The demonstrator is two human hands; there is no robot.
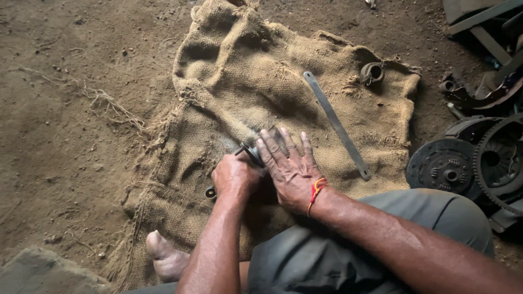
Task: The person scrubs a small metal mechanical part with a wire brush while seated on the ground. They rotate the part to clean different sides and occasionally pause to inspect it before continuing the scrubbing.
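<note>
Sack (261, 81) spread on dirt, flat bar (336, 124) lying unused. Right hand (291, 171) flat, fingers spread, pinning the part (251, 152) mid-sack. Left hand (235, 177) fisted on it. Looks mid-job; washer (211, 192) loose beside.

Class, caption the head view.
Both hands, left and right, press a small metal part on burlap sacking.
</note>
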